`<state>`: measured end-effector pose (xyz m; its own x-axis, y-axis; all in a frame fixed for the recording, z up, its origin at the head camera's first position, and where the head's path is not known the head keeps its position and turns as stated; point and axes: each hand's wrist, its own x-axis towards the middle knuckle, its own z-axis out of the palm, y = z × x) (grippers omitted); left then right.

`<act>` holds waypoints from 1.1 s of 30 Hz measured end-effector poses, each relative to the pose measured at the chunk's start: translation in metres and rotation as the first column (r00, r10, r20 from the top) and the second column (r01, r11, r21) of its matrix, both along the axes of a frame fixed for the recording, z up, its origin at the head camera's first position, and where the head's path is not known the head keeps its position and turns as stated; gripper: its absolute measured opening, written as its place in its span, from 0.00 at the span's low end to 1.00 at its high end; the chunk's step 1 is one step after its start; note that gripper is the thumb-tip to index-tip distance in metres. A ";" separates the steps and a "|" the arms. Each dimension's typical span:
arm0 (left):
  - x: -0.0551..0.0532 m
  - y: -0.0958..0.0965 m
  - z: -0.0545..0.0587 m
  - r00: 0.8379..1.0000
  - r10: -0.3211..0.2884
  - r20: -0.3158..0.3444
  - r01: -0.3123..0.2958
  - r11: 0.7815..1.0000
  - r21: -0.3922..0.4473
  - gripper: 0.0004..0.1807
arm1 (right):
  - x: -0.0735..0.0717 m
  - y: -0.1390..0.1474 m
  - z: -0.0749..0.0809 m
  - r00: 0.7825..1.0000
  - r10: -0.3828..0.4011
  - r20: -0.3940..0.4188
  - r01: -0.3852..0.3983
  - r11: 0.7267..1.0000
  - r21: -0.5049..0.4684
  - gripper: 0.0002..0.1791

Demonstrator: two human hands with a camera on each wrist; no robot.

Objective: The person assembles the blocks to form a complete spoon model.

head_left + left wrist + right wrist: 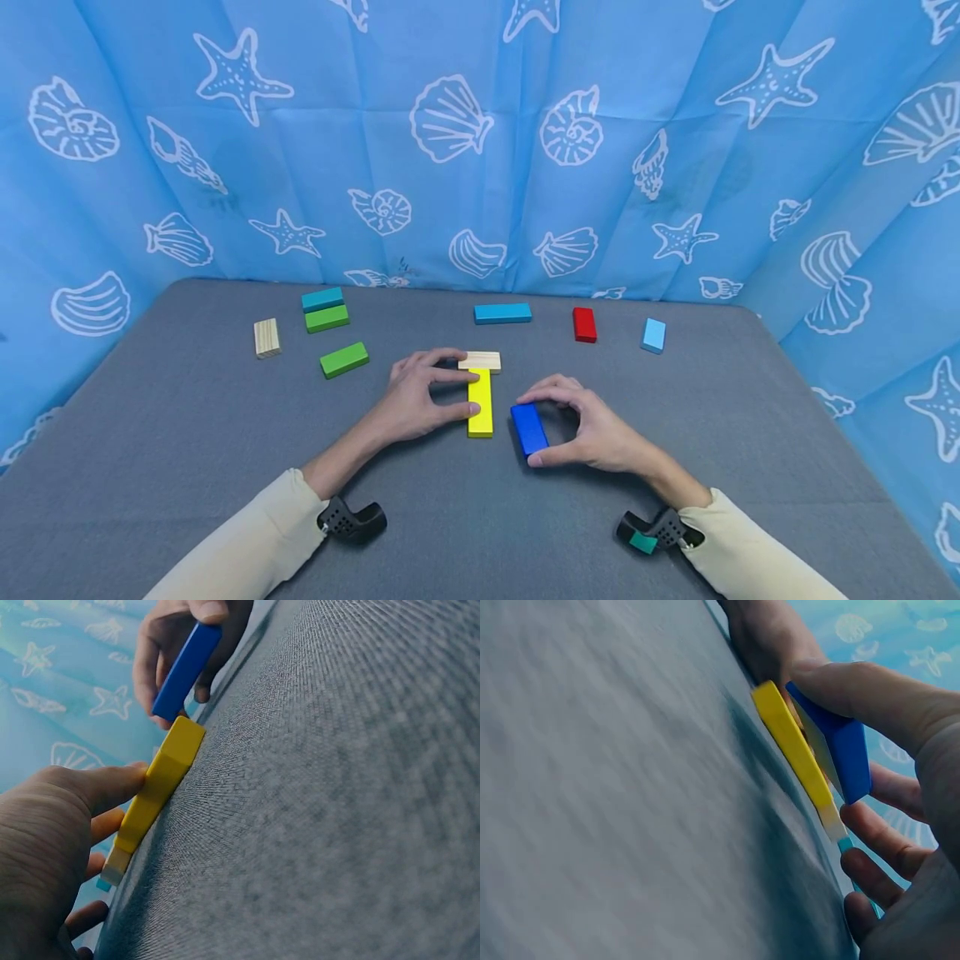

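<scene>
In the head view a yellow block [480, 417] lies lengthwise on the grey cloth, its far end against a plain wooden block [486, 361] set crosswise. My left hand [420, 396] is at their left side; its thumb and a finger touch the yellow block and another fingertip touches the wooden one. To the right, my right hand [600, 429] pinches a blue block [529, 429] by its two ends, thumb at the near end. The wrist views show this blue block [184, 671] tilted and off the cloth, close to the yellow block [799, 750].
Along the back lie a light-blue long block [502, 313], a red block [585, 325] and a pale-blue block [653, 335]. At left are a teal block [322, 300], two green blocks [345, 360] and a wooden block [266, 338]. A blue curtain [495, 192] hangs behind.
</scene>
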<state>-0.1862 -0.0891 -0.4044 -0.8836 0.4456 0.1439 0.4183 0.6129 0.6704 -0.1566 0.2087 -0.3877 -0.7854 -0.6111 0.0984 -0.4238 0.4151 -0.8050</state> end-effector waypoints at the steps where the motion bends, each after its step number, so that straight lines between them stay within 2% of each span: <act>1: 0.000 0.000 0.000 1.000 -0.001 -0.001 0.001 1.000 0.001 0.24 | 0.002 -0.002 0.000 1.000 0.004 0.003 -0.004 1.000 -0.002 0.32; 7: 0.000 0.000 -0.001 1.000 -0.004 -0.008 0.004 1.000 -0.002 0.25 | 0.013 -0.015 -0.004 1.000 0.007 0.012 -0.007 1.000 -0.008 0.32; 18: 0.001 0.000 0.000 1.000 -0.003 -0.025 0.003 1.000 0.000 0.24 | 0.030 -0.039 -0.005 0.998 -0.054 0.028 0.055 0.998 -0.010 0.32; 33: 0.001 0.001 0.000 1.000 -0.004 -0.031 0.004 1.000 -0.004 0.24 | 0.037 -0.056 -0.007 0.995 -0.097 -0.008 0.097 0.995 -0.010 0.32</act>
